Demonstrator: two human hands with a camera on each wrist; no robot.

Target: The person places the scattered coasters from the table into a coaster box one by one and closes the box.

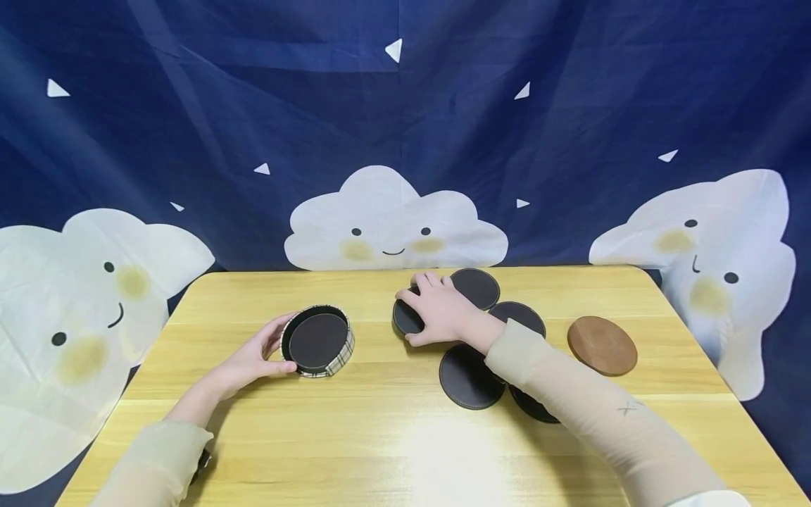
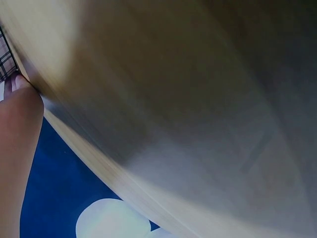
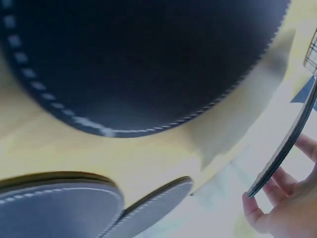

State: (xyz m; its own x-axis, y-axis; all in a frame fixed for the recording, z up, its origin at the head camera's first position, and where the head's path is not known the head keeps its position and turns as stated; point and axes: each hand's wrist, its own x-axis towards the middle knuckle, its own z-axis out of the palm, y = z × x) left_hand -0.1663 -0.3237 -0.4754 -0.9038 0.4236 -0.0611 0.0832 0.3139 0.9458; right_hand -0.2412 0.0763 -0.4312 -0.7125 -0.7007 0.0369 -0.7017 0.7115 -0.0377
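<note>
My left hand (image 1: 256, 355) grips the near left side of a round, plaid-sided coaster holder (image 1: 342, 358) on the table, thumb in front and fingers behind. Inside the holder lies a dark round coaster (image 1: 319, 341). Right of it, my right hand (image 1: 440, 311) pinches another dark stitched coaster (image 1: 407, 320) by its edges. The right wrist view shows this held coaster (image 3: 283, 151) edge-on, tilted and lifted off the table, with fingertips along its rim. In the left wrist view only a corner of the plaid wall (image 2: 7, 60) shows beside the hand.
Several dark coasters lie around my right forearm: one behind the hand (image 1: 478, 287), one in front (image 1: 471, 377), others partly under the sleeve. A brown round disc (image 1: 602, 345) lies farther right on the wooden table (image 1: 355, 436). A blue cloud-print curtain (image 1: 380, 113) hangs behind.
</note>
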